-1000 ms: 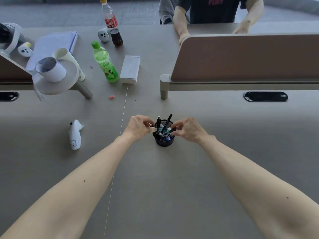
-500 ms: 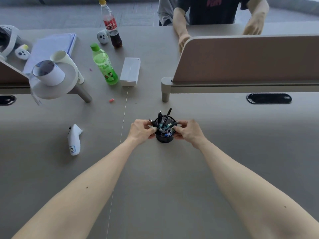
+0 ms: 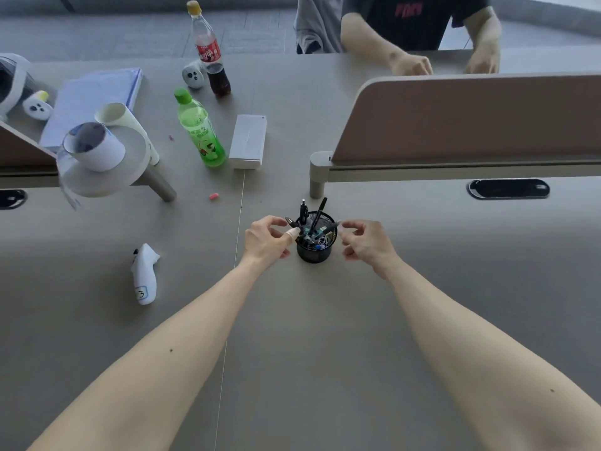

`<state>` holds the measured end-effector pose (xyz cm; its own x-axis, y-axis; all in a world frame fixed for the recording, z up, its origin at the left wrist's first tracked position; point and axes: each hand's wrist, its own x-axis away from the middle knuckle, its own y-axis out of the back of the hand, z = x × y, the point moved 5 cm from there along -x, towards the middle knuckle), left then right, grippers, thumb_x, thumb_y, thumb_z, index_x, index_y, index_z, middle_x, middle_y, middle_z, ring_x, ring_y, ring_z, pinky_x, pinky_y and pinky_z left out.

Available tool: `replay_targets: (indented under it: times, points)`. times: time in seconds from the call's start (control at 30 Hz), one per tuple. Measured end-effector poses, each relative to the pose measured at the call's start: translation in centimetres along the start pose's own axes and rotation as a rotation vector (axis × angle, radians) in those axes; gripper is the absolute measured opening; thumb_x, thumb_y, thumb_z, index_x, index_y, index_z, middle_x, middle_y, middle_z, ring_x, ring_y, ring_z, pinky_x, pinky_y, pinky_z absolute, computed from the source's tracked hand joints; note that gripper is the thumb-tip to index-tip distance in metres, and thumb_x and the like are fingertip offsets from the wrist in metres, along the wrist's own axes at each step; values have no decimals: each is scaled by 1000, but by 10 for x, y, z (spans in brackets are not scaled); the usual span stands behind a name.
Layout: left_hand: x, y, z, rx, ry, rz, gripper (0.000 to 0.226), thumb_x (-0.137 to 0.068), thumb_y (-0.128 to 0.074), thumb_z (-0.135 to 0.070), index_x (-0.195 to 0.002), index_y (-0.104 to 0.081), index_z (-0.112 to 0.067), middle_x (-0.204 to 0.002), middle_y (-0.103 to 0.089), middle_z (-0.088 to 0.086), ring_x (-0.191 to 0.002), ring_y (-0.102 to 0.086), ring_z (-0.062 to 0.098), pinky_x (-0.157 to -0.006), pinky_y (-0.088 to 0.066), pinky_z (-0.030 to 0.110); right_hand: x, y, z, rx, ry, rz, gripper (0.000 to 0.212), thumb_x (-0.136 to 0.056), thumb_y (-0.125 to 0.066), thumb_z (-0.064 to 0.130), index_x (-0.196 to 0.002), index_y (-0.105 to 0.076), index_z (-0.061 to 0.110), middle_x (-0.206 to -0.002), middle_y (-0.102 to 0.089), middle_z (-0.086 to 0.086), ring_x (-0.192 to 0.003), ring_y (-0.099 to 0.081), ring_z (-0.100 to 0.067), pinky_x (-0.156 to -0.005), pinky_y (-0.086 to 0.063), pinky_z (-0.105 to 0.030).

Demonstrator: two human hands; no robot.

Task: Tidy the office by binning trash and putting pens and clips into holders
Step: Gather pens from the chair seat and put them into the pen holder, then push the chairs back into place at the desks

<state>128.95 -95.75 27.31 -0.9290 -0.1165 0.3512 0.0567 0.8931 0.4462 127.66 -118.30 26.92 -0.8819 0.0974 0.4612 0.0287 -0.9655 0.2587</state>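
A black mesh pen holder [image 3: 314,252] stands on the grey desk [image 3: 292,320] in the middle of the view. Several pens [image 3: 320,211] and some clips sit inside it. My left hand [image 3: 265,240] is at the holder's left side, its thumb tip touching the rim by a pen that leans outward, the index finger raised apart from it. My right hand [image 3: 367,242] hovers just right of the holder with spread, curled fingers, a small gap between them and the rim. Neither hand holds anything. A small pink scrap [image 3: 213,196] lies on the desk to the upper left.
A white controller [image 3: 144,275] lies at the left. Behind stand a green bottle [image 3: 201,131], a cola bottle [image 3: 209,50], a white box [image 3: 248,141] and paper rolls [image 3: 94,146]. A desk divider [image 3: 455,118] runs along the right, with a person [image 3: 413,27] seated beyond it.
Both hands were pressed on the holder and its pens. Now the right hand has drawn off to the right and the left has loosened to a thumb touch.
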Motion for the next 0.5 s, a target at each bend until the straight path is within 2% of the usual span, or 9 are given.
replay_targets:
  times: [0.1, 0.2, 0.27, 0.37, 0.5]
  points:
    - [7, 14, -12, -85, -59, -38, 29, -81, -76, -39, -99, -65, -19, -72, -69, 1, -51, -65, 16, -54, -56, 32, 4, 16, 11, 103, 64, -125, 19, -91, -66, 23, -107, -67, 13, -67, -54, 0, -51, -55, -17, -55, -54, -32]
    - [21, 34, -25, -152, -101, -100, 26, -81, -73, -44, -94, -67, -23, -75, -70, 2, -66, -65, 17, -63, -48, 27, 19, 27, 32, 171, 119, -167, 17, -90, -67, 26, -100, -73, 13, -67, -55, 3, -56, -51, -13, -57, -44, -27]
    - [34, 45, -33, -153, -112, -128, 21, -82, -72, -43, -90, -68, -24, -75, -70, 2, -70, -64, 19, -66, -48, 28, 33, 28, 48, 206, 153, -152, 12, -91, -65, 26, -94, -72, 16, -66, -55, 4, -58, -49, -12, -56, -41, -25]
    - [65, 63, -42, -164, -139, -160, 11, -85, -70, -34, -83, -66, -23, -64, -62, -3, -65, -59, 19, -62, -45, 26, 60, 23, 71, 267, 213, -101, 13, -93, -63, 25, -93, -72, 15, -63, -55, 4, -55, -47, -10, -57, -40, -25]
    - [131, 110, -36, -195, -158, -292, 11, -86, -69, -30, -84, -69, -20, -59, -56, -8, -64, -55, 17, -62, -38, 25, 108, -2, 99, 321, 352, -19, 12, -92, -66, 23, -89, -74, 15, -64, -61, 2, -54, -48, -10, -54, -40, -24]
